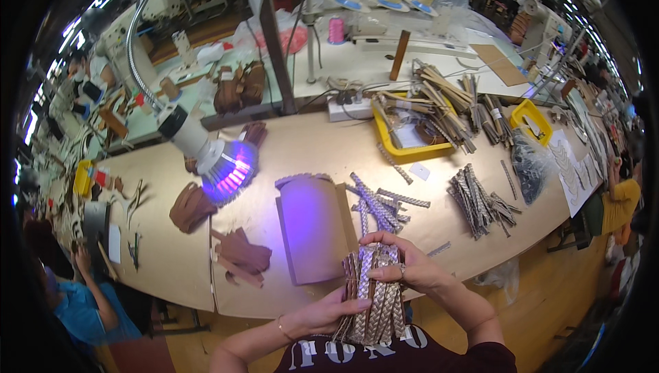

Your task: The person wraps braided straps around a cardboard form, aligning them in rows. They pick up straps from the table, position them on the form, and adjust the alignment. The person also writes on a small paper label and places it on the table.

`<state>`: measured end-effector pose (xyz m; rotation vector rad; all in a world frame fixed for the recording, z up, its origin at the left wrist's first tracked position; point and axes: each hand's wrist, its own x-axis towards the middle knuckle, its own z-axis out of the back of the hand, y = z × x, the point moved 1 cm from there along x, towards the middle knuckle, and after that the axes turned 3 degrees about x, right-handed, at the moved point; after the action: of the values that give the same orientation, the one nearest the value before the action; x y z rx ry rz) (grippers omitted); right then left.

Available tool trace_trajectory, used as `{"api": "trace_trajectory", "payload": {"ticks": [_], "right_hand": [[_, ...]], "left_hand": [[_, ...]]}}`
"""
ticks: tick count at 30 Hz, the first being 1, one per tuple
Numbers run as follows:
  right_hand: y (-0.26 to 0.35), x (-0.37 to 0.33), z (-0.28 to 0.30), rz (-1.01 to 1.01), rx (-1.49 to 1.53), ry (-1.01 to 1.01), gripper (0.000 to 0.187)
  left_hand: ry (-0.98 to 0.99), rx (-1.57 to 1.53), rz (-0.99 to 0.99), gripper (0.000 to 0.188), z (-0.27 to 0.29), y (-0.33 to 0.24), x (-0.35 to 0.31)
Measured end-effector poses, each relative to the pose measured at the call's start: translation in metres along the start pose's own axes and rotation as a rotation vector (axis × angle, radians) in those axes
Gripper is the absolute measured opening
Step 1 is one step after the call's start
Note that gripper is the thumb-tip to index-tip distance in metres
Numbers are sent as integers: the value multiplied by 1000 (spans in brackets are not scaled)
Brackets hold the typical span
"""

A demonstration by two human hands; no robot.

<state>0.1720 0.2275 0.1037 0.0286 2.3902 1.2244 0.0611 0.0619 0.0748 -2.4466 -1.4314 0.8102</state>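
A bundle of braided metallic strips (384, 308) is held upright in front of my body at the table's near edge. My left hand (331, 311) is closed around its lower left side, with the thumb lying across the strips. From the right, my right hand (410, 263) grips the upper part, fingers behind and thumb in front; a ring shows on it. Beyond the bundle lies a loose heap of similar braided strips (376, 201). To its left stands a brown cardboard piece (305, 229) with raised sides, lit violet.
A lamp (223, 164) on a bendable neck hangs over the table's left half. Brown strap bundles (192, 207) lie beneath it. More braided strips (470, 201) are piled at right. A yellow tray (388, 143) full of strips stands at the back. Another person (89, 304) sits at left.
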Motion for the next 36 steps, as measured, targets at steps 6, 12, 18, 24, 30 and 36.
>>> {"api": "trace_trajectory", "payload": {"ticks": [6,12,18,24,30,36], "right_hand": [[-8,-21,16,100,277,-146,54],[-4,-24,14,185,352,-53,54],[-10,-9,11,195,396,44,53],[-19,1,16,196,559,102,48],[-27,-3,24,184,569,-42,50],[-22,-16,35,237,725,-14,50]], "left_hand": [[78,242,-127,81,2,-5,-27],[312,56,-199,78,17,-6,-24],[-24,-115,-122,55,30,13,-18],[-122,77,-157,44,16,1,-11],[-145,610,-116,54,-13,-19,-26],[177,878,-269,65,11,-45,-49]]}}
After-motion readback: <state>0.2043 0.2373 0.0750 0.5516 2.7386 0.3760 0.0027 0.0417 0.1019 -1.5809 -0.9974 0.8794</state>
